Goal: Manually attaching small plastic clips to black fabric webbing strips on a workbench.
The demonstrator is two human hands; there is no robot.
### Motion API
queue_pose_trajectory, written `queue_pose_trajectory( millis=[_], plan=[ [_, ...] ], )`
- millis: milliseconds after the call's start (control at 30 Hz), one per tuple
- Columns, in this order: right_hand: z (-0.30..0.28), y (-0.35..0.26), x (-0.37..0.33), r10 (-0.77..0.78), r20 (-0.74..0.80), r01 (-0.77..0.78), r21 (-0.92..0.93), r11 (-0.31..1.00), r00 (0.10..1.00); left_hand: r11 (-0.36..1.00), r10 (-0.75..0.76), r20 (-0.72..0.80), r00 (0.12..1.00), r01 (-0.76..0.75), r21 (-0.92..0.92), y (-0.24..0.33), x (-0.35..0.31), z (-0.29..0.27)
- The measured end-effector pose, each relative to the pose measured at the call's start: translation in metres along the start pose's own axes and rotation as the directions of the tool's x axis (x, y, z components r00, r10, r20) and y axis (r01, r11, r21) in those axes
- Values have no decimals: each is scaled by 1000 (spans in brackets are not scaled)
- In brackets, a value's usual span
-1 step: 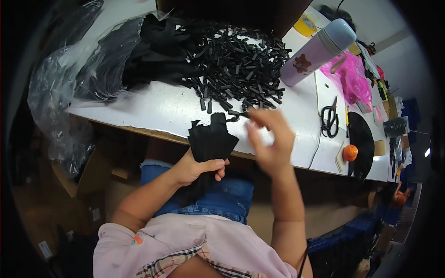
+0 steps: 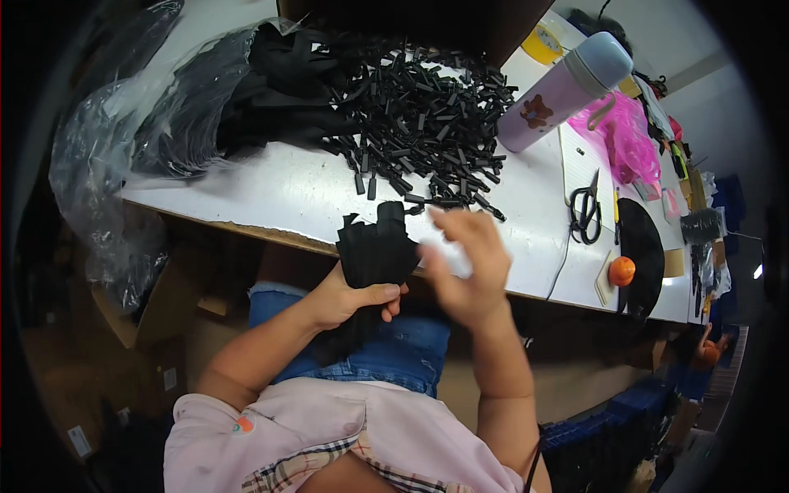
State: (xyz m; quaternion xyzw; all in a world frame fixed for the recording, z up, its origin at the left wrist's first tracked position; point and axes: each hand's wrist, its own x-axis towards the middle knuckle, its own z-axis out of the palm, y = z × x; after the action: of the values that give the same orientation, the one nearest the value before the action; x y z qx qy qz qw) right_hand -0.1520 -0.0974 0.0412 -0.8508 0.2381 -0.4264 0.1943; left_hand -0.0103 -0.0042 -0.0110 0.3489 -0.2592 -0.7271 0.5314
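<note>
My left hand (image 2: 349, 297) is shut on a bundle of black fabric strips (image 2: 375, 248), holding it upright just in front of the white table's (image 2: 279, 197) near edge, above my lap. My right hand (image 2: 465, 264) is blurred, fingers apart and empty, close to the right of the bundle. Beyond both hands a heap of several small black strip pieces (image 2: 419, 115) is spread on the table.
A clear plastic bag of black material (image 2: 185, 123) lies at the table's left. A lilac bottle (image 2: 563, 86), a pink bag (image 2: 622, 135), black scissors (image 2: 585, 209), an orange ball (image 2: 622, 271) and a black disc (image 2: 643, 246) sit to the right. Cardboard boxes (image 2: 156, 308) stand under the table.
</note>
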Motion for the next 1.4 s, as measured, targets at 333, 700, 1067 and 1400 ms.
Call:
queue_pose_trajectory(
  millis=[333, 700, 1067, 1400],
  plan=[
    [16, -18, -42, 102, -80, -77, 270, 960, 992, 996, 47, -52, 998, -43, 82, 6, -8, -8],
    [21, -11, -42, 158, 14, -148, 451, 880, 987, 975, 57, 43, 997, -65, 212, 12, -11, -5],
    [25, -22, -48, 347, 76, -321, 598, 735, 935, 876, 280, 67, 958, -283, 391, -2, -8, -8],
    [26, -24, -38, 81, -97, -70, 113, 991, 992, 893, 237, 43, 971, -235, 385, 7, -13, -6]
  ],
)
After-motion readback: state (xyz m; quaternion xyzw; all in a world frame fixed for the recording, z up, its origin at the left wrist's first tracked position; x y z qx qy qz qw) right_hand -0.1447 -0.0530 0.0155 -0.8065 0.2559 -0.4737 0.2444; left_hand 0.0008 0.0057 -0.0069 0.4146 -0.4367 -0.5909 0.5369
